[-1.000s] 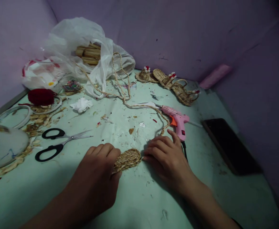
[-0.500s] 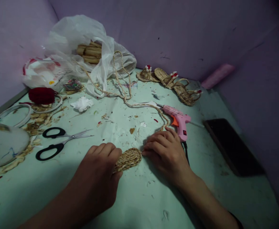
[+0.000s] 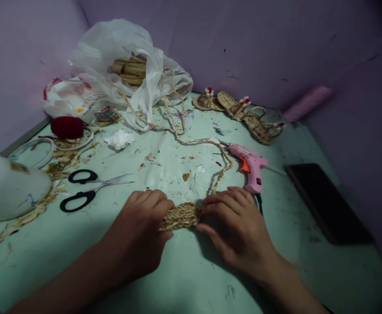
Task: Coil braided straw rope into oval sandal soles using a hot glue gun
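A small oval coil of braided straw (image 3: 180,216) lies on the pale green table (image 3: 191,270) between my hands. My left hand (image 3: 141,235) grips its left end, fingers curled over it and thumb under. My right hand (image 3: 235,222) presses its fingertips against the coil's right end, fingers close together. A long straw braid (image 3: 222,168) runs from the coil back toward the plastic bag. A pink glue gun (image 3: 250,163) lies just behind my right hand.
Black-handled scissors (image 3: 86,189) lie to the left. A plastic bag (image 3: 125,65) with straw rolls stands at the back, several small woven straw sandals (image 3: 243,113) beside it. A dark phone (image 3: 326,200) lies right; red yarn (image 3: 67,127), rings and a white object (image 3: 8,185) left.
My right hand has slid closer to me and onto the coil's right end. The coil looks shorter between the two hands. The view has shifted slightly to the left.
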A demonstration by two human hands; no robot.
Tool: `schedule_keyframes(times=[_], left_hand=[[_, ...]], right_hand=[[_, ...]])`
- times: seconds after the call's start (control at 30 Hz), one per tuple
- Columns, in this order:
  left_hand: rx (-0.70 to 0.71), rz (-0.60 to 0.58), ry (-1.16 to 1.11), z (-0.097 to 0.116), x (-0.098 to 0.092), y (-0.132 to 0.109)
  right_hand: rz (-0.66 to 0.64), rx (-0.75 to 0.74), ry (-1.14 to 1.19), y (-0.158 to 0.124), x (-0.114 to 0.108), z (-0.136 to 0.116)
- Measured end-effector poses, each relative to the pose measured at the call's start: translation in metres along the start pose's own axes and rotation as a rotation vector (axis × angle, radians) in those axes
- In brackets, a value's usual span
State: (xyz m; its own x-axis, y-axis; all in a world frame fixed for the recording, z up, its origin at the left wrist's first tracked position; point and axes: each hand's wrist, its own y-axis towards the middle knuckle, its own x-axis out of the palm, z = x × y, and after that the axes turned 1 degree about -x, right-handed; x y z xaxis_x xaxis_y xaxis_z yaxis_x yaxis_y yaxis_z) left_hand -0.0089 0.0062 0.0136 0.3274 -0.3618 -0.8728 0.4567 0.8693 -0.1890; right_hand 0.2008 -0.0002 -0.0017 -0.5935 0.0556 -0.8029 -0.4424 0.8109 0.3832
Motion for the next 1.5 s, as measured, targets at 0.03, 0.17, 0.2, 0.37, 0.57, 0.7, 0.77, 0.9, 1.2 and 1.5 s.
schedule_keyframes(times=[0.03,0.17,0.2,0.37,0.57,0.7,0.77,0.9,1.2,1.5], left_hand=[[-0.002,-0.007,0.001,0.000,0.000,0.000],[-0.001,-0.004,0.022,0.005,0.000,0.000],[-0.002,0.002,0.028,0.006,0.000,0.000],[-0.008,0.024,0.038,0.008,0.003,-0.001],[0.024,0.011,0.006,0.004,0.003,0.001],[0.066,0.049,0.052,0.002,0.004,0.002],[0.085,0.070,0.065,0.001,0.004,0.003],[0.106,0.071,0.060,0.001,0.005,0.002],[0.129,0.121,0.005,-0.001,0.010,0.005],[0.168,0.150,-0.017,-0.006,0.017,0.008]], right_hand=[[0.005,-0.004,0.015,0.000,0.003,-0.002],[-0.055,-0.043,0.066,0.005,0.017,-0.011],[-0.051,-0.036,0.073,0.006,0.020,-0.013],[0.000,0.096,0.188,0.006,0.023,-0.015],[-0.003,0.130,0.278,0.003,0.026,-0.010],[-0.036,0.047,0.187,0.003,0.028,-0.011],[-0.027,0.032,0.164,0.003,0.027,-0.012],[-0.013,0.002,0.147,0.004,0.024,-0.014],[0.059,-0.019,0.118,0.007,0.034,-0.018],[0.141,-0.037,0.152,0.005,0.036,-0.019]])
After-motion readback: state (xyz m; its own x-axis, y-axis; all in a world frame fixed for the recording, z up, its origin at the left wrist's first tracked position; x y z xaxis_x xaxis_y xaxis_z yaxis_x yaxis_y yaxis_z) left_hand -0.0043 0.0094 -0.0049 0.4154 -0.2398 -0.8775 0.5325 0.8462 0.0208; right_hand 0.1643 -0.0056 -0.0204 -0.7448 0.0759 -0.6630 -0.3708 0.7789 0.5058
